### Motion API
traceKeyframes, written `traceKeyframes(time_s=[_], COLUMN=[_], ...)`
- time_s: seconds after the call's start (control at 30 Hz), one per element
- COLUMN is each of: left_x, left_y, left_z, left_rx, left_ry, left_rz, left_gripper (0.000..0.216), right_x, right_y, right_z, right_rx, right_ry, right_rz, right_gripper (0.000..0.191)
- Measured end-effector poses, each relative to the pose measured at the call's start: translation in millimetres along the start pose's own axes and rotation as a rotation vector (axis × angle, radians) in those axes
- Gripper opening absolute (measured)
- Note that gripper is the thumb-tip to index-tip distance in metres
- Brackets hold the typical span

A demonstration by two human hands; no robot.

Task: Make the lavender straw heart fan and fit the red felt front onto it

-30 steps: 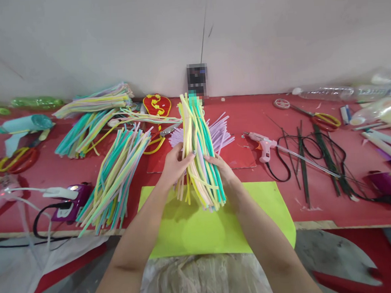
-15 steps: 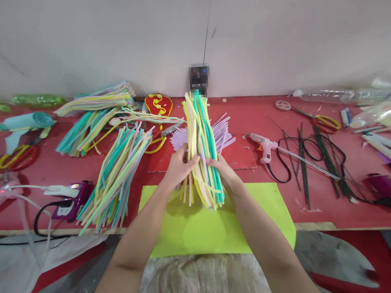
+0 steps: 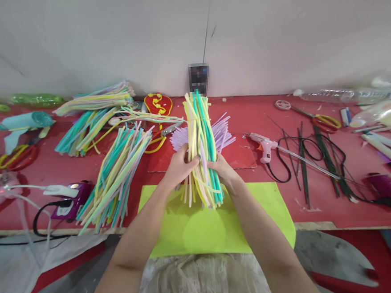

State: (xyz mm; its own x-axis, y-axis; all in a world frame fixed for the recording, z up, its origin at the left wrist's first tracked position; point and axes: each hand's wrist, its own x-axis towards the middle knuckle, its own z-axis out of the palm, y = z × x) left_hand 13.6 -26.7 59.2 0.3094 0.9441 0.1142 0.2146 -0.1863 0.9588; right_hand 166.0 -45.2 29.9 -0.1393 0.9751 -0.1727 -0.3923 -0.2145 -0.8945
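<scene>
Between my two hands stands a bundle of pipe cleaners [image 3: 200,133] in yellow, teal, cream and lilac, roughly upright above the table's near part. My left hand [image 3: 181,166] is closed round its left side, the thumb across the front. My right hand [image 3: 223,168] wraps the right side, thumb also in front; the fingers behind are hidden. A thin tie seems to circle the bundle near its top. Behind it, lilac pipe cleaners [image 3: 224,133] fan out on a red board [image 3: 243,154]. A yellow-green sheet [image 3: 201,233] lies below my hands.
Loose pipe cleaners [image 3: 117,176] and further bunches [image 3: 95,102] lie to the left, near scissors [image 3: 17,156]. On the right are a pink glue gun [image 3: 265,146] with its cable, dark green stems [image 3: 303,170], more scissors [image 3: 324,122] and plastic bottles [image 3: 335,94]. A wall rises behind.
Both hands keep their hold on the bundle. Its lower ends and the right hand have shifted very slightly; all else stays as it was.
</scene>
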Motion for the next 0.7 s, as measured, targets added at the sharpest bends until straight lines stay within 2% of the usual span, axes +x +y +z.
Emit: traceKeyframes(time_s=[0.17, 0.27, 0.4, 0.53, 0.7], left_x=[0.3, 0.0, -1.0, -1.8, -2.9], left_y=[2.6, 3.6, 4.1, 4.3, 4.4], left_z=[0.7, 1.4, 1.0, 0.1, 4.2], left_rx=[0.072, 0.111, 0.157, 0.197, 0.169], left_ry=[-0.043, -0.062, -0.058, -0.047, -0.051], left_rz=[-0.029, -0.049, -0.062, -0.072, -0.056], left_gripper=[0.032, 0.033, 0.032, 0.031, 0.038], right_x=[-1.9, -6.2, -9.4, -7.3, -1.2], right_y=[2.8, 2.8, -4.0, -10.8, -5.2], right_z=[-0.6, 0.5, 5.2, 8.7, 8.4], right_rx=[0.006, 0.072, 0.166, 0.213, 0.179], right_ry=[-0.002, -0.05, -0.045, 0.005, -0.006], right_rz=[-0.02, 0.049, 0.116, 0.132, 0.038], right_gripper=[0.074, 0.077, 0.083, 0.082, 0.073])
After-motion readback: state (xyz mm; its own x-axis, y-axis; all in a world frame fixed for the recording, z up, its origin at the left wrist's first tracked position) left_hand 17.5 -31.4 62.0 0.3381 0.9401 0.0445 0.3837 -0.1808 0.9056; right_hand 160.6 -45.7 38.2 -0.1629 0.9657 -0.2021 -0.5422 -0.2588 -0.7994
